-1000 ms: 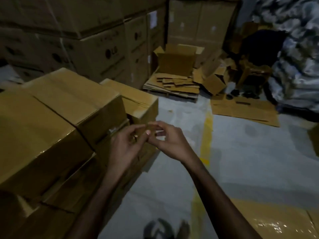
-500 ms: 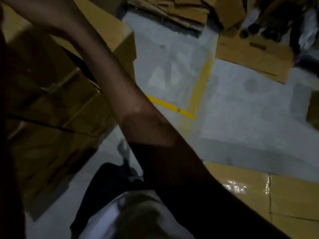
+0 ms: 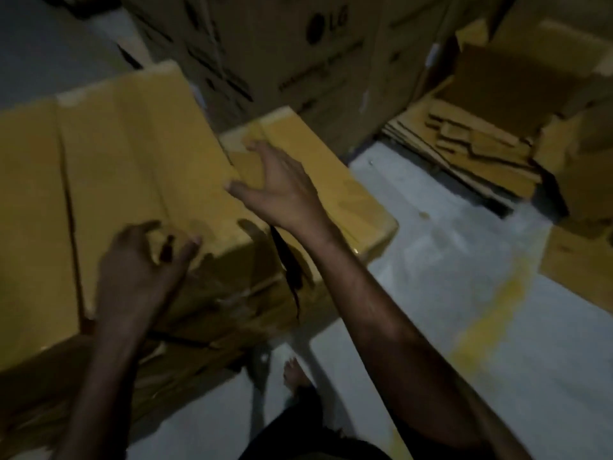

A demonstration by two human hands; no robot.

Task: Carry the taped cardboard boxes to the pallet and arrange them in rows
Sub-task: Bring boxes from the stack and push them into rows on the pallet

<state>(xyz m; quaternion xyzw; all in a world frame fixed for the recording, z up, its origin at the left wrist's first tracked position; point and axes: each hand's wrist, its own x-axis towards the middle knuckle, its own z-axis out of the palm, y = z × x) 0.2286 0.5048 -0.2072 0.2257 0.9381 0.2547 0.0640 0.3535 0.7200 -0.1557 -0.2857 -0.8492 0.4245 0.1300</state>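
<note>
Right under both hands, the big taped box (image 3: 132,161) is sitting on top of more cardboard boxes (image 3: 215,310). The right hand (image 3: 282,187) is spreading wide at its far right edge, and the left hand (image 3: 142,260) is curling at its near corner, too blurry to tell if it's actually gripping. A lower box (image 3: 331,180) is sitting just right of it, with LG cartons (image 3: 315,34) looming behind.
</note>
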